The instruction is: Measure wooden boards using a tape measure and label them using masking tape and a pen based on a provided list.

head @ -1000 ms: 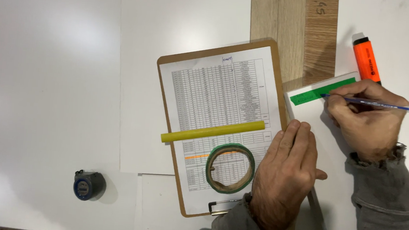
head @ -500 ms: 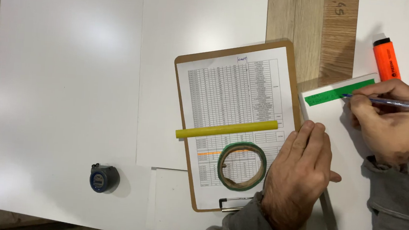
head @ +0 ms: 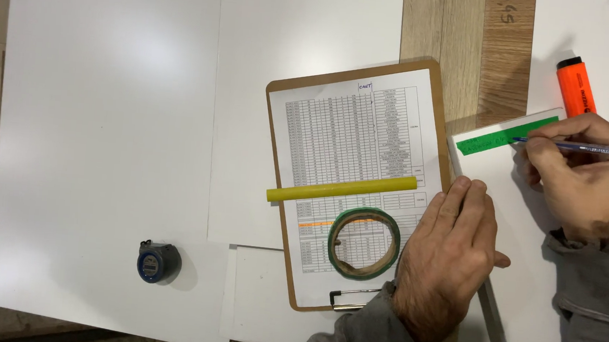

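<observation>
Surface: worktop (head: 107, 105) of white panels, 1 large one at left, 1 narrower beside it, smaller white pieces at the near edge; wood boards (head: 466, 46) show between panels at top.
Room: only bare floor strip along left and bottom edge visible, rest not in view.
Counts: 1 clipboard (head: 438, 87), 1 printed sheet (head: 350, 138) on it, 1 yellow stick (head: 341, 189), 1 tape roll (head: 364, 243), 1 tape measure (head: 159, 262), 1 orange highlighter (head: 576, 87), 1 pen (head: 581, 148), 1 green tape strip (head: 506, 135), 2 hands.
Pen: in right hand (head: 583, 178), long axis near horizontal, tip pointing left, touching the green tape strip at its right part.
Green tape strip: on white panel right of clipboard, long axis tilted, rising to the right.
Right grip: fingers closed round the pen.
Left hand (head: 450, 258): flat, palm down on white panel edge just beside clipboard, fingers together and extended, holding nothing.
Yellow stick: lies across sheet, near horizontal.
Tape roll: flat on sheet, just below the stick.
Tape measure: alone, well left.
</observation>
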